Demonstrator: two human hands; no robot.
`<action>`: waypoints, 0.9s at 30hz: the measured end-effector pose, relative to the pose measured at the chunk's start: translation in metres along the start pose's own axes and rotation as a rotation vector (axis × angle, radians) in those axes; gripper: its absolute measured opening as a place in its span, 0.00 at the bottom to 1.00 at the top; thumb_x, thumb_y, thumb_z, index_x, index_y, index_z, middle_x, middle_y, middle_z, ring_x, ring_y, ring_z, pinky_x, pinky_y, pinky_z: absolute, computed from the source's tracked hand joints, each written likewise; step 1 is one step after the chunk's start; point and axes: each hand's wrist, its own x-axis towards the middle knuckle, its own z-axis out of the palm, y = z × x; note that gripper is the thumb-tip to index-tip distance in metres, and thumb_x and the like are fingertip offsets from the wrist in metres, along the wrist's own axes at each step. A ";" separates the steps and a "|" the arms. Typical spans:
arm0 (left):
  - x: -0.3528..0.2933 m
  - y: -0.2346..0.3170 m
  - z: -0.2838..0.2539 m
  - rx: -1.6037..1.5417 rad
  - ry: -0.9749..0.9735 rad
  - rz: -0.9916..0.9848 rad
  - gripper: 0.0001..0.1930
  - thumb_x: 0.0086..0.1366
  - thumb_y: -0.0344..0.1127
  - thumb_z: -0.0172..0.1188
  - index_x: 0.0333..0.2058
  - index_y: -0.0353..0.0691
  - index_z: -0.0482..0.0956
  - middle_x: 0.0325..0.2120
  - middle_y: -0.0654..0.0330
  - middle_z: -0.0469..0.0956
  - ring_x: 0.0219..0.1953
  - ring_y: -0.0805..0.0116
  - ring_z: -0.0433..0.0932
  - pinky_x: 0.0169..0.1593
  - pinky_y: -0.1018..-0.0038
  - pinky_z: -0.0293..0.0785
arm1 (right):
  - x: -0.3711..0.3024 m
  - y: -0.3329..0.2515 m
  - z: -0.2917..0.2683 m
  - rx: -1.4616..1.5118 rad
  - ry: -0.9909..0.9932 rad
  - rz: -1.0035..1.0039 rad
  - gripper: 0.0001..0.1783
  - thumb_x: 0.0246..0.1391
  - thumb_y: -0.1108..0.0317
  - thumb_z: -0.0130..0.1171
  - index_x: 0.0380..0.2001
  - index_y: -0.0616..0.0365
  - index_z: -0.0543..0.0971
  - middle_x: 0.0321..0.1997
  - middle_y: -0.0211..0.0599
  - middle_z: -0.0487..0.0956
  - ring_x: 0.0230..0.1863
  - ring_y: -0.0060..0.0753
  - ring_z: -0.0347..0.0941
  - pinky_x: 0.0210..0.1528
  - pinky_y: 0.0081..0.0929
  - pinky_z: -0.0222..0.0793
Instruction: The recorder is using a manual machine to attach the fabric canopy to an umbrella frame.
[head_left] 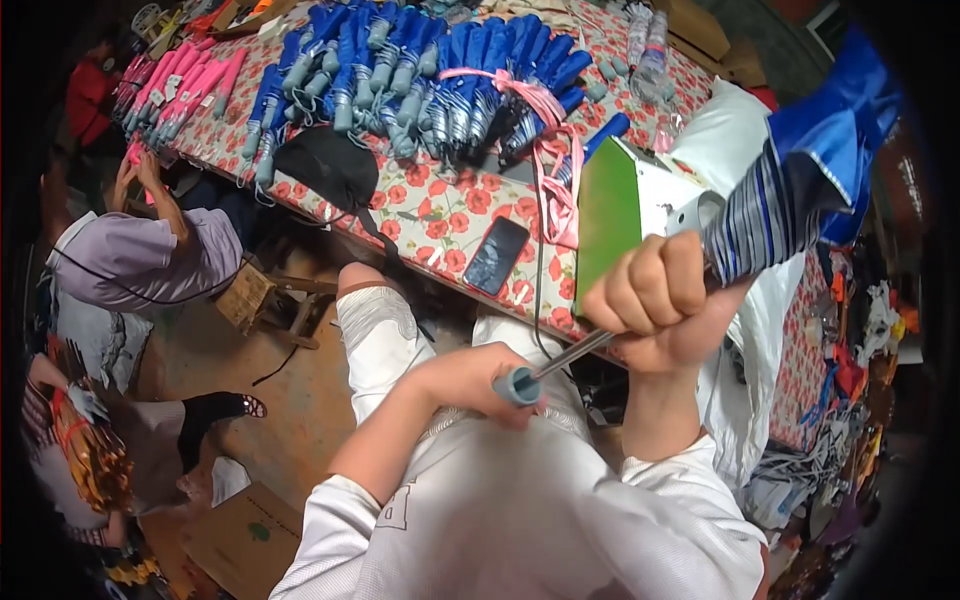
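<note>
A folding umbrella (765, 225) with a blue canopy and silvery striped folds slants across in front of me, its canopy end up at the right. My right hand (655, 300) is closed round it at the lower end of the folds, where the bare metal shaft comes out. My left hand (470, 380) is closed round the grey-green handle (518, 386) in front of my waist. The handle's open rim faces up, and the shaft runs from it to my right fist. Fingers of the left hand are partly hidden behind the handle.
Blue folded umbrellas (350, 60) pile up on the flowered tablecloth (420, 215), some tied with pink cloth (530, 95). A phone (497, 256), a black cap (325, 165) and a green-sided box (612, 215) lie nearer. Co-workers (150, 255) sit at left; pink umbrellas (185, 85) lie beyond.
</note>
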 end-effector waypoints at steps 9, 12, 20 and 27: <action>0.040 -0.042 0.016 0.613 1.420 0.462 0.09 0.46 0.26 0.68 0.27 0.38 0.78 0.21 0.66 0.77 0.24 0.74 0.69 0.33 0.77 0.69 | 0.006 0.047 -0.016 -0.234 0.390 -0.358 0.36 0.64 0.33 0.33 0.08 0.42 0.56 0.06 0.15 0.48 0.10 0.15 0.38 0.18 0.18 0.39; 0.027 -0.036 0.006 0.594 1.233 0.400 0.09 0.45 0.25 0.69 0.27 0.38 0.78 0.21 0.67 0.76 0.25 0.74 0.67 0.34 0.78 0.68 | 0.003 0.036 -0.016 -0.210 0.286 -0.307 0.35 0.64 0.33 0.33 0.08 0.42 0.56 0.06 0.15 0.48 0.09 0.15 0.39 0.18 0.18 0.39; 0.018 -0.019 0.021 0.484 0.952 0.082 0.09 0.46 0.27 0.69 0.26 0.37 0.78 0.21 0.63 0.77 0.24 0.71 0.69 0.33 0.76 0.69 | 0.009 0.020 -0.021 -0.148 0.162 -0.133 0.36 0.61 0.30 0.39 0.08 0.40 0.56 0.05 0.15 0.48 0.09 0.15 0.40 0.19 0.19 0.40; 0.032 -0.037 0.015 0.617 1.432 0.449 0.08 0.47 0.27 0.69 0.26 0.36 0.78 0.19 0.62 0.77 0.22 0.71 0.69 0.31 0.75 0.69 | 0.000 0.036 -0.030 -0.272 0.102 -0.284 0.38 0.53 0.23 0.43 0.10 0.44 0.63 0.07 0.18 0.55 0.09 0.15 0.47 0.19 0.17 0.45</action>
